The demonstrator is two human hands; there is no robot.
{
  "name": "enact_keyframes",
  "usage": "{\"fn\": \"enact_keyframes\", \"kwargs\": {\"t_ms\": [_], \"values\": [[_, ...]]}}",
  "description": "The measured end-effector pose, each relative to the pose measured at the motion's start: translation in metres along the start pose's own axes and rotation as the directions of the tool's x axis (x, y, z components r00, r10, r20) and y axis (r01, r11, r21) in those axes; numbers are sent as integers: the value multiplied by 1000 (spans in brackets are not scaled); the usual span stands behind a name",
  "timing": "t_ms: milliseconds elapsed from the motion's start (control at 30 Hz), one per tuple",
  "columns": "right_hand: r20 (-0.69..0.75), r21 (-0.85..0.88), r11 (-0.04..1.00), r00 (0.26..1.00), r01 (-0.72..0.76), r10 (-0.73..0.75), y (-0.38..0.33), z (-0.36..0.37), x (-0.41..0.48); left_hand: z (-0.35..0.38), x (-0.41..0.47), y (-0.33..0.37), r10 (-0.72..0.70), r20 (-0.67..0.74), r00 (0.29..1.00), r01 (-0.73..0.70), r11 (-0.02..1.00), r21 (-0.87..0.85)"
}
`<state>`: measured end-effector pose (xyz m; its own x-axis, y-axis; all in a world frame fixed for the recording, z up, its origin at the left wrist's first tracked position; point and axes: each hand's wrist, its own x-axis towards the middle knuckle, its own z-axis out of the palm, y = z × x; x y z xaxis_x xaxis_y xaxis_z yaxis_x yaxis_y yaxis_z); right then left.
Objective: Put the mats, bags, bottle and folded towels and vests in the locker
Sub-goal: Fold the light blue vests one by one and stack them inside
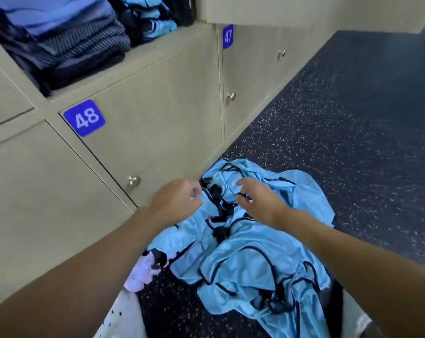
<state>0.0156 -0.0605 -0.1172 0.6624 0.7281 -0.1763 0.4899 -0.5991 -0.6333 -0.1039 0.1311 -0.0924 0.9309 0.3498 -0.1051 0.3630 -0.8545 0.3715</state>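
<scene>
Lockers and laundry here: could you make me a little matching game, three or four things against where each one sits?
Things:
1. Light blue vests
2. Folded towels
3. Number 48 plate
4. Number 47 plate

Places:
A. On a closed locker door, farther along the row
B. Heaped on the speckled floor
C. Stacked in the open locker compartment
D. On the closed door just below the open compartment

Pairs: 1-B, 2-C, 3-D, 4-A

Two hands point(174, 201); three door knobs point(134, 181); two number plates point(84, 117) (48, 47); one vest heap point(243, 252).
</scene>
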Motion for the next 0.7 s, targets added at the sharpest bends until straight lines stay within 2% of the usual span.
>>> {"fn": "enact_keyframes", "kwargs": {"t_ms": [133, 233, 333, 400, 467, 533, 600, 700], "values": [[123, -49, 998, 991, -44, 50, 36, 43, -26, 65, -26, -14, 18, 111, 994, -16, 1000, -13], [165, -82, 994, 982, -76, 88, 56, 67, -43, 101, -41, -18, 13, 168, 986, -9, 1000, -28], [189, -104, 990, 975, -95, 113, 76, 85, -58, 127, -55, -18, 20, 177, 984, -25, 999, 29], [204, -117, 989, 972, -91, 114, 86, 94, -65, 136, -63, -22, 49, 119, 992, -63, 991, 120], [197, -125, 989, 975, -82, 106, 91, 101, -68, 136, -67, -31, 107, -18, 994, -100, 964, 245], [180, -130, 989, 979, -73, 96, 92, 105, -67, 131, -69, -45, 115, -164, 980, -53, 939, 339], [169, -126, 989, 981, -79, 100, 90, 107, -66, 122, -72, -56, 41, -252, 967, 64, 918, 392], [164, -126, 988, 981, -84, 105, 86, 109, -63, 112, -75, -73, -174, -264, 949, 259, 905, 338]]}}
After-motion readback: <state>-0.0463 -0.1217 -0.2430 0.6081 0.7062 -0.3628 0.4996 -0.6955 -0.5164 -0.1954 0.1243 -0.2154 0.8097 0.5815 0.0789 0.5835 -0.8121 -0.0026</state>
